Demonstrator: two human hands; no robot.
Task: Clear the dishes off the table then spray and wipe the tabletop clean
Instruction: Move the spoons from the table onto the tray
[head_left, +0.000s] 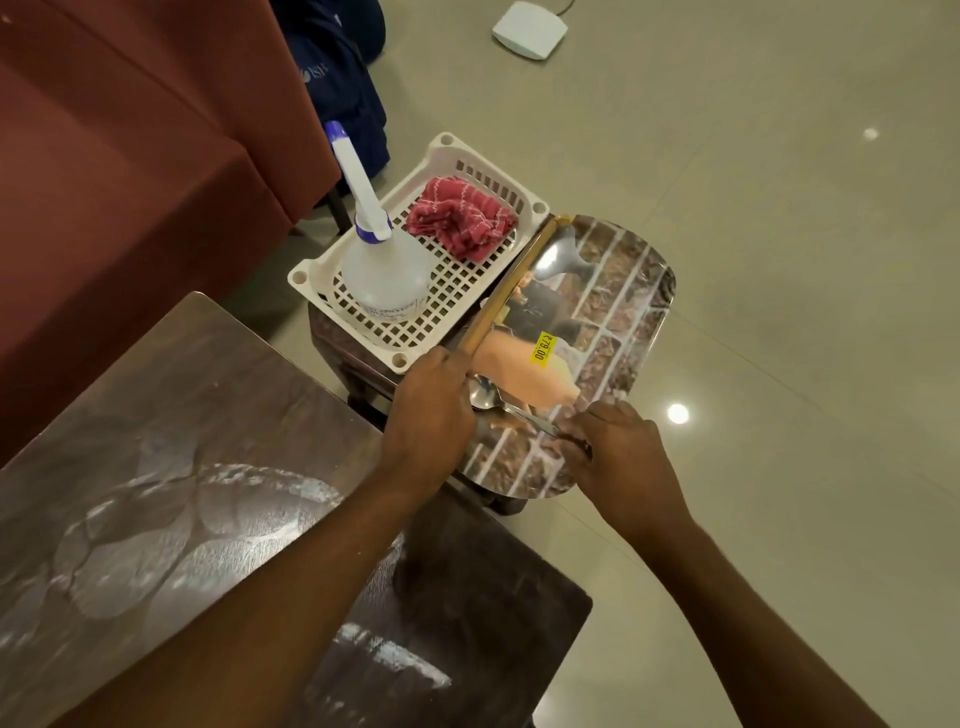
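Over a printed tray (623, 312) beside the table (156, 415), the left hand (428, 410) grips a wooden-handled utensil (511, 280) while the right hand (618, 452) pinches a steel spoon (485, 396) by its handle.

Both bare forearms reach forward. The left hand (428, 410) curls its fingers around a wooden handle (511, 291); the right hand (618, 452) pinches a spoon (488, 397).
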